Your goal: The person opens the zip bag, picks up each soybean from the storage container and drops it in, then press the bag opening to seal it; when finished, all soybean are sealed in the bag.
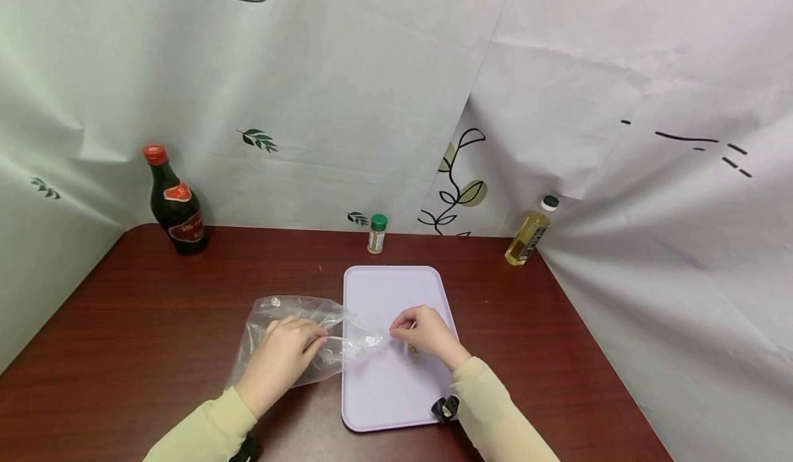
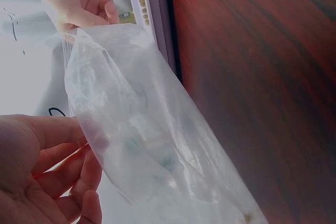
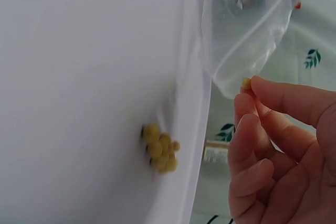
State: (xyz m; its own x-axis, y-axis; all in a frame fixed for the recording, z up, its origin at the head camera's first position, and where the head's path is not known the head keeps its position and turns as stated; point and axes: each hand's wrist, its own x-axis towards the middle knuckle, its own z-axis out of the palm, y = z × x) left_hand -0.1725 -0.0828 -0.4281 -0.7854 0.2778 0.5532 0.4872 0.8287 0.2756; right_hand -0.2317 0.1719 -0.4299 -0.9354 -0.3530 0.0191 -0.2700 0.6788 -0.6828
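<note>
A clear plastic bag lies spread from the dark table onto the left side of the lavender tray. My left hand pinches the bag's edge, and its mouth gapes toward the right. Over the tray, my right hand pinches one small round yellow soybean between thumb and fingertip, right at the bag's mouth. Several more soybeans sit in a small cluster on the tray, partly under the right hand in the head view.
At the back left stands a dark green bottle with a red cap. A small green-capped spice jar is behind the tray. Toward the back right is a bottle of yellow oil. Pale patterned cloth hangs around the table.
</note>
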